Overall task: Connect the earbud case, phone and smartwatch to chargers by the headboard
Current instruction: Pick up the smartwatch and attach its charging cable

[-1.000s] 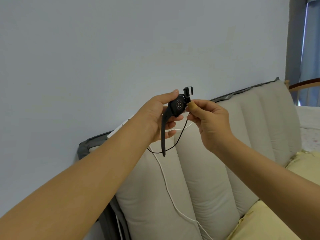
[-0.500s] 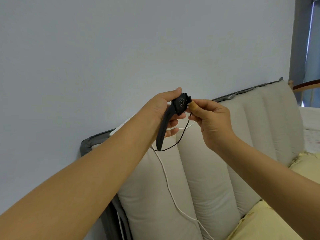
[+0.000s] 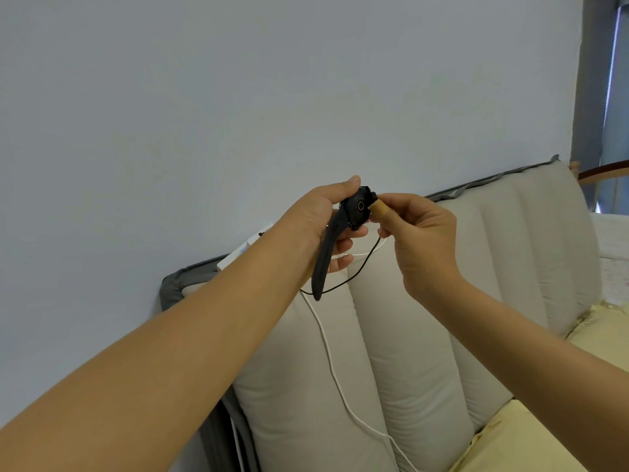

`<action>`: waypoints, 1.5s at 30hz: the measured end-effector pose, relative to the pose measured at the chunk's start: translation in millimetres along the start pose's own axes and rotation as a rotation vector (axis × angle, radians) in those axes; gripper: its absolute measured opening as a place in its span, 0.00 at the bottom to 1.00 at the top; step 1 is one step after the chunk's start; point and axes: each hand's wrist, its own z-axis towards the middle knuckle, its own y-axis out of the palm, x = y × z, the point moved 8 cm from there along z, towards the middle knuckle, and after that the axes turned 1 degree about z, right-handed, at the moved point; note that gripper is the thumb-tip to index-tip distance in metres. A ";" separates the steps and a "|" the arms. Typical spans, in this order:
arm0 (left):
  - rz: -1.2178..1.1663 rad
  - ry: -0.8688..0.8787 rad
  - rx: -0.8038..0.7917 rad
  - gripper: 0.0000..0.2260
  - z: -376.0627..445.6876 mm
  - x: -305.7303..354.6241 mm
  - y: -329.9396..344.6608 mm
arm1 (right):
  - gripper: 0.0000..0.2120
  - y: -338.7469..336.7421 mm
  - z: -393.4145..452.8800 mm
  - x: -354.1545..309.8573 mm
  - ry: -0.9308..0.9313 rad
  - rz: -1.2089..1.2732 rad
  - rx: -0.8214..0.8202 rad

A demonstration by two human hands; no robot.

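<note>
- The left hand (image 3: 323,219) grips the black round-bodied smartwatch (image 3: 357,207) by its case, thumb over the top edge and fingers curled beneath, with the back of the watch turned toward the camera. Held this way, the sensor side where a charger would seat is exposed.
- One black rubber strap (image 3: 325,264) hangs loose below the left hand; the other strap is hidden behind the hands.
- The right hand (image 3: 418,240) pinches a small black charger clip (image 3: 372,196) between thumb and forefinger, pressing it against the right edge of the watch case. The thumb covers most of it, so whether it is fully seated cannot be told.
- A thin black cable (image 3: 360,267) droops from under the right hand and loops back toward the left; by my reading it feeds the clip, and the slack keeps it from tugging at the joint.
- The watch is held in the air in front of the cream padded headboard (image 3: 425,335), near its upper edge, close to a white power strip or adapter (image 3: 238,255) lying on the headboard's top, mostly hidden by the left forearm.
- A thin white cable (image 3: 332,362) trails down the headboard cushion, free of both hands.
- The earbud case and phone are not in view.
</note>
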 end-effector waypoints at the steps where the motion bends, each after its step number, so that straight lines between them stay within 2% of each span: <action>1: 0.002 0.000 -0.001 0.21 0.1 -0.4 0.0 | 0.06 0.1 -0.1 -1.4 -0.017 -0.025 -0.001; 7: -0.005 0.003 -0.001 0.21 -1.0 -0.2 2.0 | 0.07 2.5 -1.0 -6.6 -0.101 -0.139 -0.010; 32: -0.030 0.012 0.019 0.20 -11.1 2.8 5.6 | 0.07 -0.5 -5.6 -3.7 -0.074 -0.037 0.076; 45: -0.047 0.007 0.010 0.19 -8.2 1.5 2.3 | 0.06 1.3 -3.8 -4.4 -0.059 -0.023 0.041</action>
